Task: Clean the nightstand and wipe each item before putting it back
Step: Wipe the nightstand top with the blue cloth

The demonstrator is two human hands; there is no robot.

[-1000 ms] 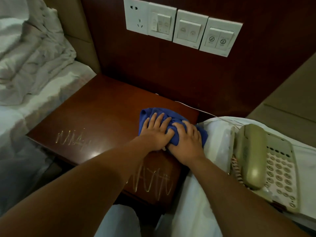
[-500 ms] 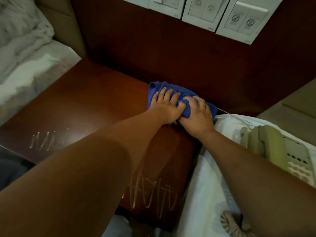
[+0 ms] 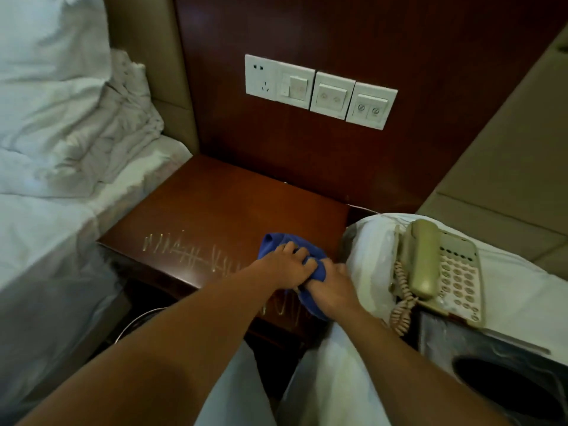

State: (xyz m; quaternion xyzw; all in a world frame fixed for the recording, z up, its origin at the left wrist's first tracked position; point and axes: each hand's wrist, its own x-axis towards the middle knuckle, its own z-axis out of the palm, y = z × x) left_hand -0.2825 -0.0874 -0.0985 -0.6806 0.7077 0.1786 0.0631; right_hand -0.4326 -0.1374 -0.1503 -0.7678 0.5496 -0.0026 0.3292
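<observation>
A dark wooden nightstand (image 3: 221, 204) stands between two beds, its top bare, with pale scratch marks along the front edge. A blue cloth (image 3: 310, 272) lies bunched at the front right corner of the top and hangs a little over the edge. My left hand (image 3: 284, 265) presses on the cloth from above. My right hand (image 3: 330, 290) grips its lower part beside the left hand. A beige corded telephone (image 3: 442, 272) lies on the white bed to the right, off the nightstand.
A white socket and switch panel (image 3: 319, 90) is on the dark wood wall behind. A rumpled white duvet (image 3: 61, 133) covers the left bed (image 3: 46, 235). The right bed (image 3: 522, 287) holds the phone. A dark bin opening (image 3: 507, 385) is at lower right.
Both hands have pulled the cloth from the back right of the nightstand top toward the front right corner. The camera has tilted up and back, showing more wall and bed.
</observation>
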